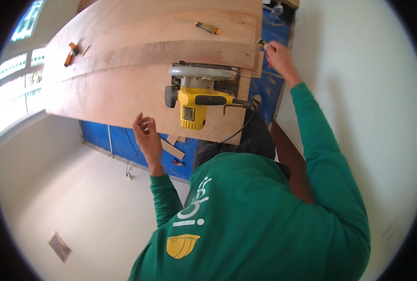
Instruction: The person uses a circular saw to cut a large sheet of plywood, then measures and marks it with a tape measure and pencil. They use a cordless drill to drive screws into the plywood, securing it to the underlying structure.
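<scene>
My right hand [281,58] is closed round a small dark-and-yellow tool [263,42], just off the right end of the plywood. A bit of red shows at the palm; the tool's exact kind is hidden by my fingers. My left hand [147,136] is empty, its fingers apart and loosely bent, at the near edge of the plywood sheet [119,96]. Between my hands a yellow circular saw [194,105] rests on that sheet near its right end. Beyond the saw, a long wooden strip [171,52] lies across the plywood.
A yellow-and-black screwdriver [207,28] lies on the far part of the plywood. An orange-and-black hand tool [70,54] is at the left. The saw's black cable [239,132] hangs over the near edge. Wood offcuts [172,149] lie on the blue floor covering [96,136]. A white wall [358,70] stands at right.
</scene>
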Available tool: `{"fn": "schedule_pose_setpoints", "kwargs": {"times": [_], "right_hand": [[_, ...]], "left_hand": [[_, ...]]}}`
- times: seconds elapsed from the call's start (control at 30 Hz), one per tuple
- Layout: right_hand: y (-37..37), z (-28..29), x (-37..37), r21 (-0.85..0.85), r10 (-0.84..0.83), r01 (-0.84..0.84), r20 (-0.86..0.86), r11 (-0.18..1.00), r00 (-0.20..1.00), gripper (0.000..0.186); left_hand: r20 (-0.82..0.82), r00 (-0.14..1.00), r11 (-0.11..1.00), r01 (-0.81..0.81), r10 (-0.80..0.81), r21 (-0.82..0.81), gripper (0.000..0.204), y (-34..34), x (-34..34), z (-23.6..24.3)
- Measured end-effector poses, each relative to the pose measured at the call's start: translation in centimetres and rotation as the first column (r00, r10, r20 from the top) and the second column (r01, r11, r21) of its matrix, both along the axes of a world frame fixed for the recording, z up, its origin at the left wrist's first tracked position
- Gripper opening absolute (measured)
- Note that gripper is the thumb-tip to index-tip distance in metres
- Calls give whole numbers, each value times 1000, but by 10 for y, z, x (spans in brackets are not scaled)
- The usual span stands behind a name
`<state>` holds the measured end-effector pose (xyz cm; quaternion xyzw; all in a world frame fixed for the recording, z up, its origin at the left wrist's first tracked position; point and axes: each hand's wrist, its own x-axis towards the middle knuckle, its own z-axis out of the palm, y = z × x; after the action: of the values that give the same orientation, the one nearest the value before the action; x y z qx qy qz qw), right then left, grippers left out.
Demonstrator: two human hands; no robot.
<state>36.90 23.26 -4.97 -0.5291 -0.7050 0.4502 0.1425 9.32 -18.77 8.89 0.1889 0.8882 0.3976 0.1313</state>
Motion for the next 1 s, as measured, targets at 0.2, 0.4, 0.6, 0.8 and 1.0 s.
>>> {"fn": "schedule_pose_setpoints", "kwargs": {"times": [0.2,0.4,0.6,0.8,1.0], "right_hand": [[89,-33,-125,337,254,-288,142,896,957,33],[118,-69,-187,400,340,-494,397,772,853,49],[150,-77,-194,314,340,-441,329,841,881,67],[185,-81,-157,71,424,-439,164,896,891,67],[185,-64,-115,-215,404,-395,-6,893,915,61]], "left_hand": [[152,977,988,-154,152,-2,43,-66,74,-30],[224,946,972,-231,234,-40,45,-105,99,-63],[126,919,927,-371,374,-49,46,-126,106,-53],[82,855,858,-508,513,-70,49,-80,131,-40],[124,894,900,-436,431,13,51,18,174,-52]]}}
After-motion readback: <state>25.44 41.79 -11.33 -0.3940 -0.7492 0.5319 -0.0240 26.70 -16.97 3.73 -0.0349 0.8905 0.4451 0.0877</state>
